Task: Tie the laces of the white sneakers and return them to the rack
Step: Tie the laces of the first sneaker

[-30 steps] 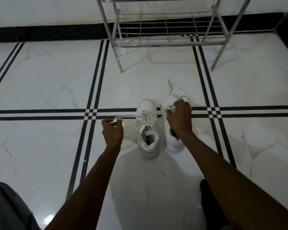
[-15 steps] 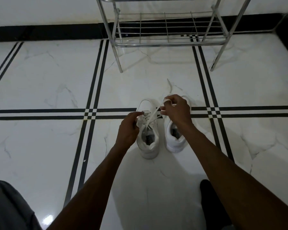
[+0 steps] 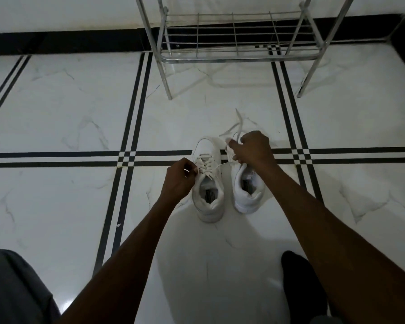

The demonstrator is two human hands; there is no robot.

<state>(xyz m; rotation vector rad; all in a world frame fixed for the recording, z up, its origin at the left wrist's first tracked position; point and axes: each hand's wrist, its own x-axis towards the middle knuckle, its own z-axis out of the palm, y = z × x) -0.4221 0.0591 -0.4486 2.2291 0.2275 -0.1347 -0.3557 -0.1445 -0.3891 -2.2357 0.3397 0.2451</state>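
Two white sneakers stand side by side on the marble floor, toes pointing away from me. My left hand (image 3: 179, 181) pinches one lace end at the left side of the left sneaker (image 3: 208, 197). My right hand (image 3: 251, 148) grips the other lace end, which runs taut from the left sneaker across to it, above the toe of the right sneaker (image 3: 247, 190). The right sneaker's own loose laces (image 3: 239, 122) trail on the floor beyond its toe. The metal rack (image 3: 234, 56) stands behind the shoes, its lowest wire shelf bare.
White marble floor (image 3: 68, 118) with black double stripes crossing under the shoes. A black skirting band runs along the wall behind the rack. A dark foot (image 3: 299, 284) shows at lower right and my grey-clad knee (image 3: 12, 291) at lower left.
My left hand came in from far left to the left sneaker's lacing and stays there. My right hand shifted slightly up and away, keeping the lace taut.
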